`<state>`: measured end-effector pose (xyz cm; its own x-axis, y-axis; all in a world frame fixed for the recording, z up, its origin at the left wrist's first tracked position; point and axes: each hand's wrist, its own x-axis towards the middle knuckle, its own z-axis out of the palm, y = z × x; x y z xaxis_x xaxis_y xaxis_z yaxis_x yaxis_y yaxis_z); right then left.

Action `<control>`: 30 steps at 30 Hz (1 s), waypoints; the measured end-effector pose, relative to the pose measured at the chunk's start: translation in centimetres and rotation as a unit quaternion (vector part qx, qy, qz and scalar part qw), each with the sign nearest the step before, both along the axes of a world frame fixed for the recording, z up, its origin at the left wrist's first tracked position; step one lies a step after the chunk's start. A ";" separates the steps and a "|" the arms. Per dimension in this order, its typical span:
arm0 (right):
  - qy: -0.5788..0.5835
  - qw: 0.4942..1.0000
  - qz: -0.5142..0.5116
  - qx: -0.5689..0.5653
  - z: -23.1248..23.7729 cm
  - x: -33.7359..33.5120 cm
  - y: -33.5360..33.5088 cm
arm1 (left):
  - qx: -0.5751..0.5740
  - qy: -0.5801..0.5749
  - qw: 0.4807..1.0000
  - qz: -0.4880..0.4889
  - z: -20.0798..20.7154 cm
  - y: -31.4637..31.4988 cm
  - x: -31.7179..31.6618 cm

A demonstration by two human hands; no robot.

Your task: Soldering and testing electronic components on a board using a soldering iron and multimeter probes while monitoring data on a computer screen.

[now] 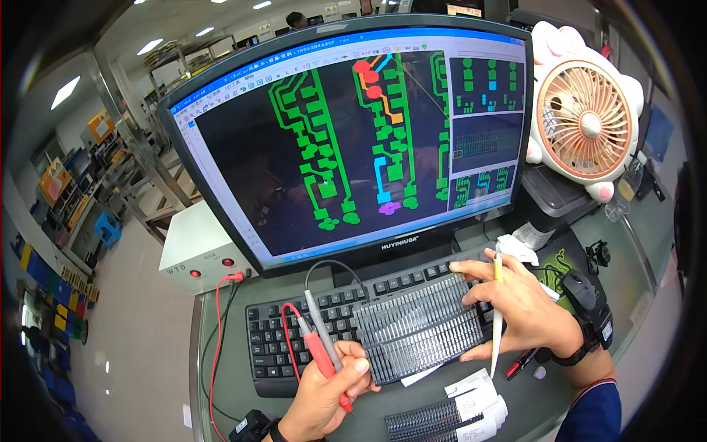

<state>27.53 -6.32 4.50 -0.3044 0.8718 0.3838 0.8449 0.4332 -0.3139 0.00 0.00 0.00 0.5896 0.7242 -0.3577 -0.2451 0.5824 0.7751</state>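
A dark circuit board panel (418, 328), made of several narrow strips, is held tilted above the keyboard. My left hand (324, 394) is closed around a red test probe (319, 355) and a grey test probe (321, 324), its fingers at the panel's lower left corner. My right hand (526, 302) grips the panel's right edge between thumb and fingers. A white and yellow pen-like tool (498, 309) also sits in that hand, pointing down; its exact kind is unclear. Below lies a stack of similar dark strips (421, 421) with white paper labels (482, 412).
Behind the keyboard (269, 346) a monitor (353, 140) shows a green circuit layout. At left stands a white box (202, 243) with red and black probe leads. A fan (588, 121), a mouse (582, 291) and a red marker (521, 364) are at right.
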 end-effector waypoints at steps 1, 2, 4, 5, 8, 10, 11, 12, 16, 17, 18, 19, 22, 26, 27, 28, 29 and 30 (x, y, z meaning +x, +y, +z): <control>0.004 1.000 0.000 0.001 0.0 0.0 0.0 | 0.011 -0.017 1.000 0.000 0.2 -0.2 0.2; 0.008 1.000 0.001 0.002 -0.1 0.1 0.0 | 0.022 -0.035 0.999 0.000 0.4 -0.3 0.4; 0.005 1.000 0.001 0.000 0.0 -0.1 0.0 | 0.020 -0.036 0.999 0.002 0.5 -0.4 0.3; 0.004 1.000 0.001 -0.001 0.1 -0.1 -0.1 | 0.019 -0.038 0.999 0.004 0.5 -0.4 0.2; 0.003 1.000 0.003 0.001 0.0 -0.1 0.0 | 0.024 -0.043 0.999 0.000 0.4 -0.4 0.2; 0.003 1.000 0.003 -0.001 0.0 -0.1 0.0 | 0.025 -0.046 0.999 -0.001 0.3 -0.4 0.2; 0.002 1.000 0.003 -0.004 0.0 -0.1 0.0 | 0.025 -0.049 0.998 -0.002 0.3 -0.4 0.2; 0.002 1.000 0.003 -0.003 0.0 0.0 0.0 | 0.026 -0.049 0.998 -0.002 0.3 -0.4 0.2; 0.005 1.000 0.004 -0.005 -0.2 -0.1 0.1 | 0.034 -0.049 0.998 -0.002 0.4 -0.5 0.2; 0.008 1.000 0.004 -0.006 -0.3 -0.1 0.1 | 0.034 -0.050 0.998 -0.001 0.4 -0.5 0.2; 0.008 1.000 0.004 -0.006 -0.3 -0.1 0.1 | 0.034 -0.051 0.998 -0.002 0.4 -0.5 0.2; 0.005 1.000 0.003 -0.006 -0.2 -0.1 0.1 | 0.035 -0.051 0.998 -0.003 0.4 -0.5 0.2; 0.002 1.000 0.003 -0.007 -0.2 0.0 0.1 | 0.036 -0.049 0.998 -0.007 0.3 -0.4 0.1; 0.004 1.000 0.006 -0.009 -0.3 -0.1 0.1 | 0.036 -0.052 0.998 -0.009 0.4 -0.5 0.0; 0.004 1.000 0.005 -0.010 -0.3 0.0 0.1 | 0.036 -0.052 0.998 -0.009 0.0 -0.3 -0.1; 0.002 1.000 0.005 -0.007 -0.4 0.0 0.1 | 0.032 -0.036 0.999 -0.024 -0.6 0.1 -0.3; 0.000 1.000 0.004 -0.004 -0.5 0.0 0.1 | 0.028 -0.019 0.999 -0.040 -0.9 0.3 -0.4; 0.000 1.000 0.004 -0.004 -0.5 0.0 0.1 | 0.028 -0.020 0.999 -0.040 -0.9 0.3 -0.4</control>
<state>27.55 -6.18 3.99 -0.3117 0.8721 0.3772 0.8413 0.4378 -0.3172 -0.37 0.28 -0.89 0.6590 0.6924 -0.2937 -0.2303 0.5575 0.7976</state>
